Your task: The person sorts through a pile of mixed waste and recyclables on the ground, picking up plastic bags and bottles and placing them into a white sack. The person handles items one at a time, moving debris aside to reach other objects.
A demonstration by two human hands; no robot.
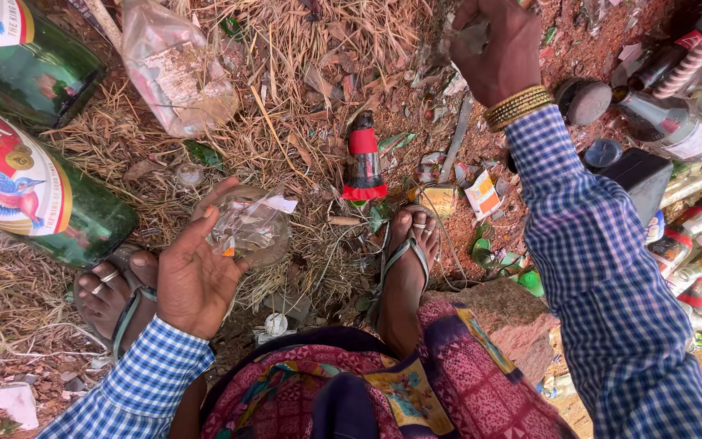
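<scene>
Glass piece [247, 228] cupped in left hand [197, 280]; right hand [501, 49] pinching shard [471, 36] from ground; bottles [676, 122] and litter remain.

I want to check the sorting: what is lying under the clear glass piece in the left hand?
The left hand holds the clear glass piece above dry straw. Straw shows through the glass, blurred. Anything smaller beneath it cannot be told.
</scene>
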